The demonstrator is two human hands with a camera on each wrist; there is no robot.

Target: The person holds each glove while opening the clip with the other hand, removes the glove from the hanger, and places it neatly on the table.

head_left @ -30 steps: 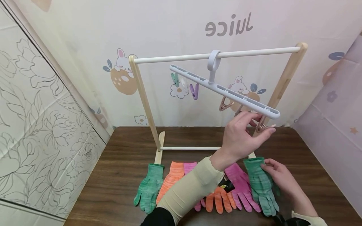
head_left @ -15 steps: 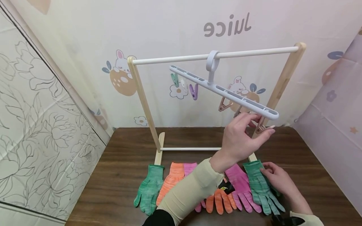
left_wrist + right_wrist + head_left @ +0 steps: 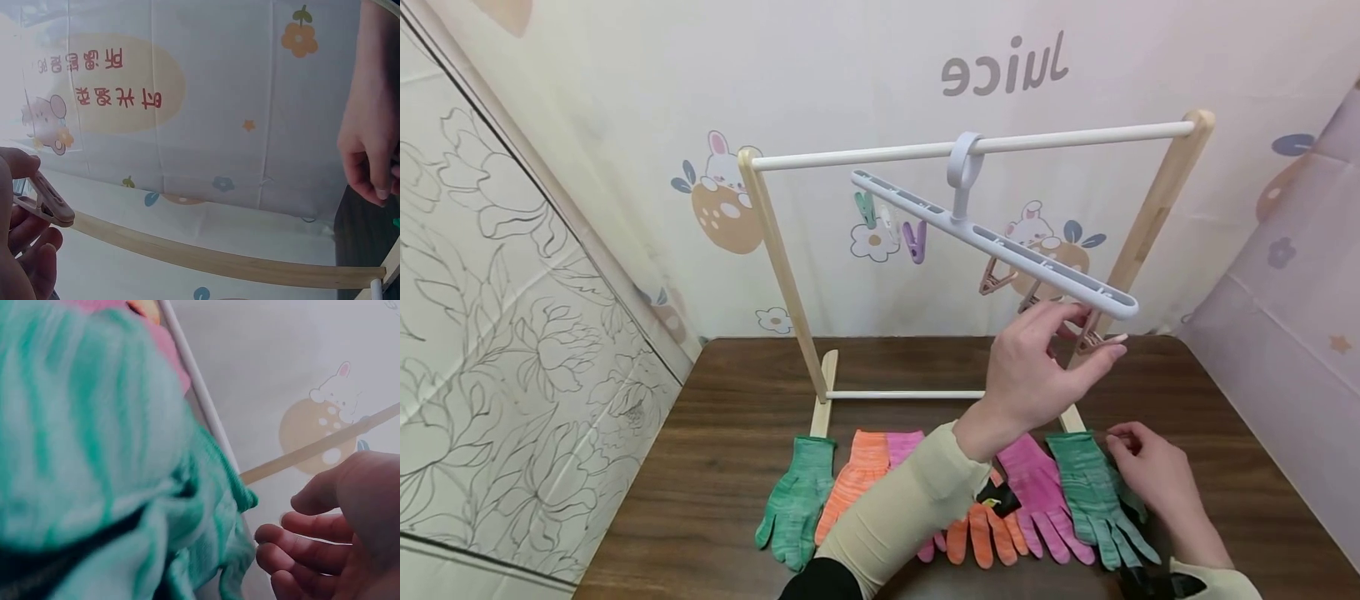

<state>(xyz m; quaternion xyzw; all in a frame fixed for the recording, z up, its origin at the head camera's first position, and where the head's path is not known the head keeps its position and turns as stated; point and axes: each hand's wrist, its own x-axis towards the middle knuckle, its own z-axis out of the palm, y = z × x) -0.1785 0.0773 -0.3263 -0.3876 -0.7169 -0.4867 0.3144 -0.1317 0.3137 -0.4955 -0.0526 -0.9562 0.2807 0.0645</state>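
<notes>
My left hand (image 3: 1037, 367) pinches a pinkish-brown clothespin (image 3: 1094, 332) under the right end of a pale hanger bar (image 3: 996, 244). The left wrist view shows the clothespin (image 3: 55, 206) between thumb and fingers. My right hand (image 3: 1161, 468) is beside the cuff of a green glove (image 3: 1090, 487) on the table's right side, fingers loosely curled. In the right wrist view the right hand (image 3: 350, 531) holds nothing, with the green glove (image 3: 106, 419) left of it. Orange gloves (image 3: 985, 529) and a pink glove (image 3: 1037, 492) lie to its left, partly hidden by my left arm.
The hanger hooks over a white rail (image 3: 1075, 140) of a wooden-legged rack (image 3: 778, 267) on the brown table (image 3: 715, 483). Green, white and purple (image 3: 914, 242) clothespins hang on its far half. Another green glove (image 3: 800, 500) lies at left beside an orange one (image 3: 859, 467).
My right hand has let go of the green glove's cuff and shifted slightly right. The glove now lies lower and spread flatter. My left hand stays at the clothespin.
</notes>
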